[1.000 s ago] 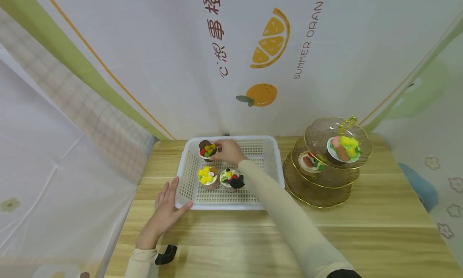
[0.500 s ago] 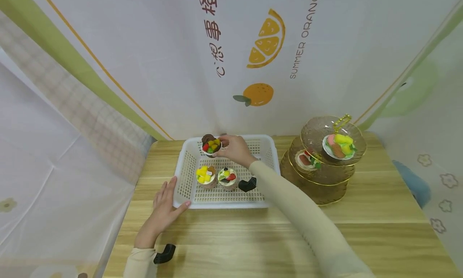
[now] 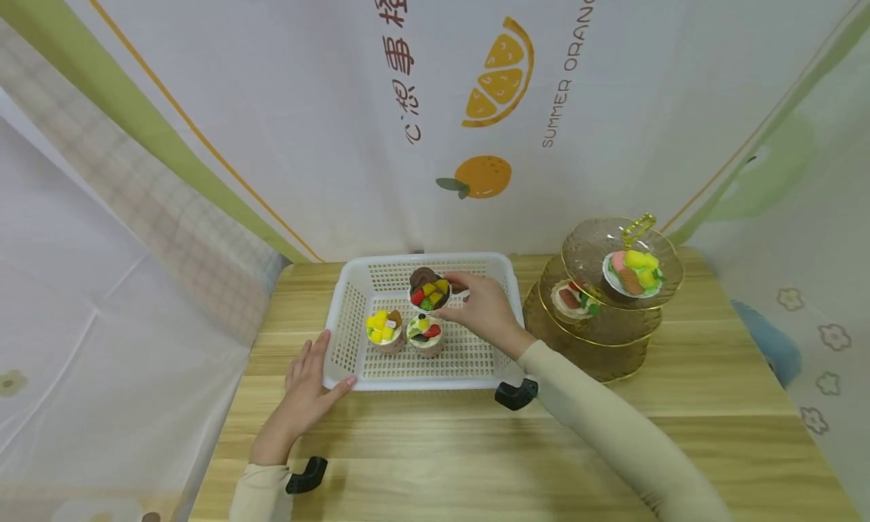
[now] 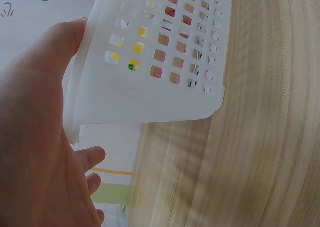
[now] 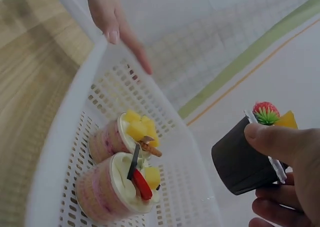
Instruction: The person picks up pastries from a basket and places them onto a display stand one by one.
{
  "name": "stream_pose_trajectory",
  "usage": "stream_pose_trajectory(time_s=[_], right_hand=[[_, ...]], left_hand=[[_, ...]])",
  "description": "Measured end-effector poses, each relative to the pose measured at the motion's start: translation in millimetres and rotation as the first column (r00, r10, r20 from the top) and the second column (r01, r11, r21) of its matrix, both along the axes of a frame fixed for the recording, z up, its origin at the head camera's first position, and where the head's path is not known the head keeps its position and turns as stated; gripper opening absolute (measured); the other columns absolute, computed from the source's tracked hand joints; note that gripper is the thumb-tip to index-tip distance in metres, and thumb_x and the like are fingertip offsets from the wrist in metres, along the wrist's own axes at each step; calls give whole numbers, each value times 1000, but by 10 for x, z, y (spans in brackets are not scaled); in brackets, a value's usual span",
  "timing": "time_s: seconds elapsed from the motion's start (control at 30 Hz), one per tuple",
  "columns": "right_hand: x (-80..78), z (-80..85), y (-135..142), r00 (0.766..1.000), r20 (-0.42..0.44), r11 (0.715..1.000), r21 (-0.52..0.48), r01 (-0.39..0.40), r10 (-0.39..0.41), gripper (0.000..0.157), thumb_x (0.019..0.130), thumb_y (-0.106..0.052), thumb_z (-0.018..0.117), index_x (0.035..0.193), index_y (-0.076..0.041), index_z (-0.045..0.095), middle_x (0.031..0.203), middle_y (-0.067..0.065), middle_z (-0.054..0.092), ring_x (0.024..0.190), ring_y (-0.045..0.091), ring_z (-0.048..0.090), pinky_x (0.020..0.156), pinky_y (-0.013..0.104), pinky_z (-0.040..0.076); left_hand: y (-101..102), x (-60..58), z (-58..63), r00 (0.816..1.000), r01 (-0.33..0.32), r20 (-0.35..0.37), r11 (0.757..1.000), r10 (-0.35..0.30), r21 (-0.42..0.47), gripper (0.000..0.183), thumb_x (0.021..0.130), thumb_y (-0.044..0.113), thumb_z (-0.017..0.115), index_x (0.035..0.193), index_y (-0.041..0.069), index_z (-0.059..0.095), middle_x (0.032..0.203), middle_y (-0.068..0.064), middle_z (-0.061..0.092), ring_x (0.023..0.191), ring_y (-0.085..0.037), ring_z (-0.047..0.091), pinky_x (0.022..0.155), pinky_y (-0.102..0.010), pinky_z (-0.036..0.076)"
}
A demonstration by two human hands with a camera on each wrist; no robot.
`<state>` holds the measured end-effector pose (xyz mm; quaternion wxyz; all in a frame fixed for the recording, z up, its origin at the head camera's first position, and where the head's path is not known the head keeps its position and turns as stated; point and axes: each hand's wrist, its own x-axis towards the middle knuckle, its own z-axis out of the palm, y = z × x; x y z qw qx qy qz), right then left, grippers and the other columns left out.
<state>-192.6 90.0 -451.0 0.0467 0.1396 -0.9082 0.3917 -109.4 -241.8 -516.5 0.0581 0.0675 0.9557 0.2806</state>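
Note:
My right hand (image 3: pixel 484 310) pinches a dark fruit-topped cupcake (image 5: pixel 242 159) by its rim, above the white basket (image 3: pixel 421 384). The cupcake has a black cup, chocolate pieces, a strawberry and yellow fruit on top. Below it in the basket stand two pink cupcakes: one with yellow cubes (image 3: pixel 385 333), the other with cream and a red slice (image 3: pixel 425 338). My left hand (image 3: pixel 304 390) rests on the basket's front left corner, thumb on the front rim and fingers along the left side. The left wrist view shows its thumb (image 4: pixel 62 42) lying on the rim.
A three-tier amber cake stand (image 3: pixel 598 341) with gold edges stands right of the basket. One fruit tart (image 3: pixel 633 273) sits on its top tier, another (image 3: pixel 575 300) on the middle tier. A printed cloth (image 3: pixel 421 205) hangs behind the wooden table (image 3: pixel 435 461).
My right hand has lifted the dark cupcake from the basket's back left and carried it to the right, toward the basket's middle. The left hand keeps its place at the corner.

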Motion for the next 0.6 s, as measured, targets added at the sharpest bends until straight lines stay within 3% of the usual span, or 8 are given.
stream_pose_trajectory(time_s=[0.27, 0.43, 0.6], right_hand=[[412, 53, 539, 996, 37, 990, -116, 83, -79, 64, 72, -35, 88, 129, -16, 65, 110, 7, 75, 86, 21, 70, 73, 32, 57], [693, -11, 935, 991, -2, 987, -92, 130, -130, 64, 70, -30, 90, 127, -12, 66, 108, 8, 76, 83, 19, 72, 71, 31, 56], [1041, -79, 1299, 977, -16, 975, -65, 213, -214, 63, 69, -20, 90, 126, -10, 66, 107, 11, 77, 75, 10, 74, 67, 21, 55]], left_hand=[[-5, -7, -32, 1000, 6, -5, 1000, -6, 7, 96, 94, 50, 60, 160, 13, 2, 165, -22, 13, 151, -48, 2, 113, -75, 1], [-2, -10, -13, 1000, 10, -11, 1000, -10, 25, 96, 94, 48, 61, 160, 11, 3, 165, -22, 13, 151, -49, 2, 113, -73, 0], [-5, -9, -6, 1000, 9, -12, 1000, -9, 28, 96, 94, 48, 61, 160, 11, 3, 165, -22, 14, 151, -49, 2, 114, -72, 1]])
